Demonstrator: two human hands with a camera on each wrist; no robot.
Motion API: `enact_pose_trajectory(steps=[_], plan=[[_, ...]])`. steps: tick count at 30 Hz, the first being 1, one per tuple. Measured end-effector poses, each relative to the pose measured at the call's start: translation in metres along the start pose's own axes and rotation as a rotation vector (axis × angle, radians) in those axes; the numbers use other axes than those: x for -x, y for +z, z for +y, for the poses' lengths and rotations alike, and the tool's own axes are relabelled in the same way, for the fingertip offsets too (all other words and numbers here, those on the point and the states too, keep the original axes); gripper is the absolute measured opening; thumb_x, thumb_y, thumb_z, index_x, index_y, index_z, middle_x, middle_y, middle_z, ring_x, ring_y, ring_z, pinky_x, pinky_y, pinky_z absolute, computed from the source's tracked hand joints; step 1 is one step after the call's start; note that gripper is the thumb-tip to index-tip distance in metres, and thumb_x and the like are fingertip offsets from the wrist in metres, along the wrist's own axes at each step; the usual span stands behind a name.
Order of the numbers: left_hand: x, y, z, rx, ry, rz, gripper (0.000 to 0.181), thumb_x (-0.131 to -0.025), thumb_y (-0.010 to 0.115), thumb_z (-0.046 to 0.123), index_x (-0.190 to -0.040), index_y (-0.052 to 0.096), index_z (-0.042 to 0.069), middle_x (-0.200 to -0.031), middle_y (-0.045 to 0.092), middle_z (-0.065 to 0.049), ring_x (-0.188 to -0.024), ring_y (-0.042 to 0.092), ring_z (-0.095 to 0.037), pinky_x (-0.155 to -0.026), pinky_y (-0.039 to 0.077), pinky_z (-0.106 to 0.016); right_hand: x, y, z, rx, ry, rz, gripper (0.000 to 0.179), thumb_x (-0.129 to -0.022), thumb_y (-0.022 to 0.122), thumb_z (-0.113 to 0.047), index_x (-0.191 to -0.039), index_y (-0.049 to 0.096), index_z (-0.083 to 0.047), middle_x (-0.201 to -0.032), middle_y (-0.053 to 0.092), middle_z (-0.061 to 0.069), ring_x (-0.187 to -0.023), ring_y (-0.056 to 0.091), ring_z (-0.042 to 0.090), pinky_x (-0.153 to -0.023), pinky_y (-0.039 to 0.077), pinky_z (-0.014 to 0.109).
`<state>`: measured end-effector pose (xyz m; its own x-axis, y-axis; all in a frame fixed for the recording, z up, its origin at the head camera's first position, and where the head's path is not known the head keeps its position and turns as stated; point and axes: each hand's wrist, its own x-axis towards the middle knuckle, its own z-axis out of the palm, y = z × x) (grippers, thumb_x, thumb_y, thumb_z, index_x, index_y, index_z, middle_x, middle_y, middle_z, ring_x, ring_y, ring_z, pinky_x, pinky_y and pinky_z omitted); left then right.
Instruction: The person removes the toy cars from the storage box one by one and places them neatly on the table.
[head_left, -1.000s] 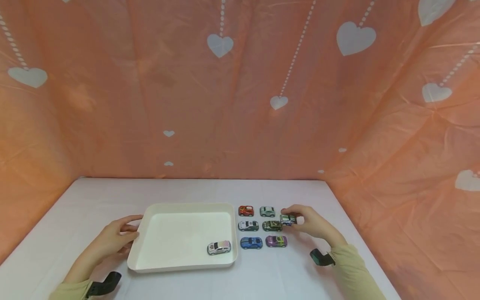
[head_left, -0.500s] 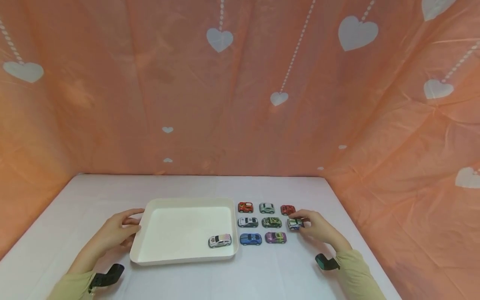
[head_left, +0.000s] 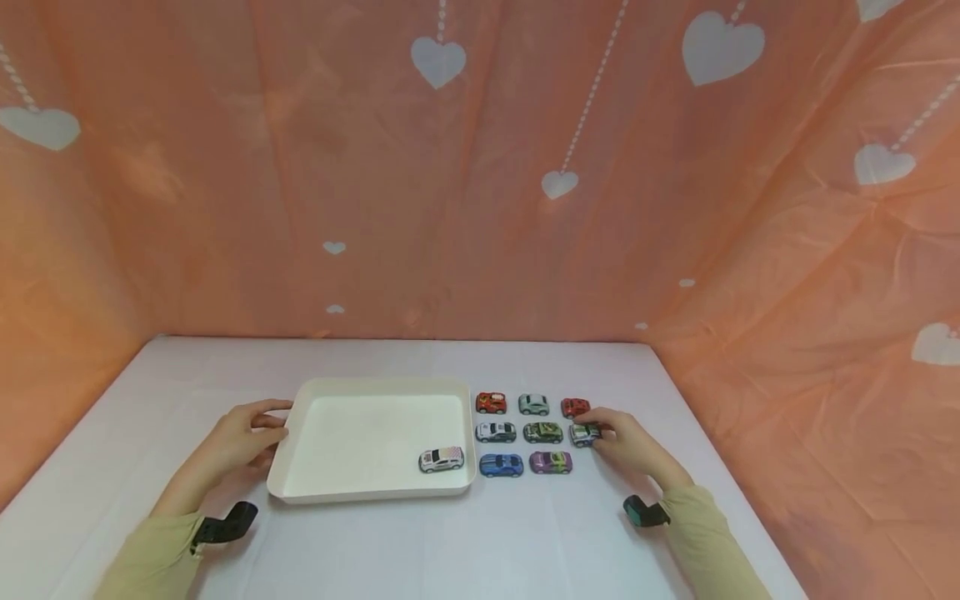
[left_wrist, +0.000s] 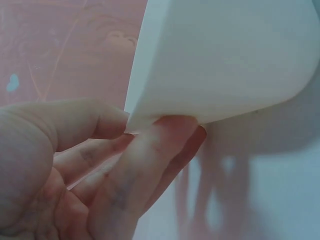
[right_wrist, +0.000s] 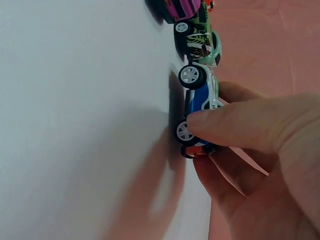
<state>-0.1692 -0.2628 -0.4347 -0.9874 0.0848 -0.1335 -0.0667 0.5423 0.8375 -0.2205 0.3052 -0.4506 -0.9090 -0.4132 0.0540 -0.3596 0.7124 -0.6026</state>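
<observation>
My right hand (head_left: 628, 443) pinches a white, blue and green toy car (right_wrist: 200, 97) between thumb and fingers, its wheels close over the table. In the head view this toy car (head_left: 581, 434) is at the right end of the middle row, just right of a camouflage-green car (head_left: 543, 432) and in front of a red car (head_left: 575, 407). With thumb and fingers, my left hand (head_left: 234, 435) holds the left rim of a white tray (head_left: 352, 417); the left wrist view shows the fingertips against the tray wall (left_wrist: 220, 65). A white-and-pink car (head_left: 441, 459) lies in the tray's front right corner.
Right of the tray stand more toy cars in rows: an orange-red one (head_left: 491, 403), a pale green one (head_left: 533, 404), a white one (head_left: 495, 432), a blue one (head_left: 501, 465) and a purple one (head_left: 551, 462). An orange curtain (head_left: 480, 250) hangs behind the white table (head_left: 450, 550).
My right hand has brought the held car right, out from over the camouflage-green car, then slightly back left. The red car behind it has come into view. My left hand stays at the tray.
</observation>
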Motion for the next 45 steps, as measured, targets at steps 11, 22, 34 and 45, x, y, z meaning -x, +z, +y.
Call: enact_pose_trajectory(steps=[11,22,34,45], plan=[[-0.004,-0.004,0.000,-0.023,-0.005,-0.012,0.050,-0.092,0.057,0.004,-0.137,0.040,-0.010,-0.112,0.058,-0.033,-0.076,0.064,-0.022,-0.055,0.052,-0.033,-0.007,0.002,-0.002,0.000,0.005,-0.001,0.044,-0.083,0.061,0.011,-0.122,0.065,-0.010,-0.125,0.059,0.013,-0.122,0.049,0.036,-0.100,0.037,0.053],[-0.003,-0.003,0.005,0.008,-0.061,-0.027,0.051,-0.094,0.056,0.006,-0.139,0.037,-0.009,-0.114,0.057,-0.033,-0.079,0.064,-0.022,-0.057,0.053,-0.033,-0.011,0.002,-0.001,-0.014,0.009,0.000,0.046,-0.081,0.061,0.013,-0.122,0.064,-0.010,-0.126,0.058,0.015,-0.122,0.048,0.037,-0.100,0.036,0.053],[-0.002,-0.002,0.002,0.026,-0.057,-0.043,0.052,-0.094,0.056,0.005,-0.139,0.036,-0.010,-0.113,0.057,-0.033,-0.080,0.064,-0.022,-0.057,0.053,-0.033,-0.009,0.004,0.001,-0.042,0.004,0.005,0.045,-0.082,0.063,0.010,-0.122,0.065,-0.010,-0.125,0.060,0.013,-0.121,0.050,0.035,-0.099,0.038,0.051],[-0.003,-0.002,0.001,0.045,-0.047,-0.049,0.050,-0.094,0.054,0.003,-0.138,0.036,-0.011,-0.111,0.058,-0.033,-0.074,0.063,-0.020,-0.056,0.053,-0.033,-0.006,-0.009,-0.006,-0.060,-0.007,-0.002,0.042,-0.085,0.060,0.007,-0.124,0.063,-0.008,-0.125,0.060,0.011,-0.118,0.052,0.037,-0.097,0.040,0.051]])
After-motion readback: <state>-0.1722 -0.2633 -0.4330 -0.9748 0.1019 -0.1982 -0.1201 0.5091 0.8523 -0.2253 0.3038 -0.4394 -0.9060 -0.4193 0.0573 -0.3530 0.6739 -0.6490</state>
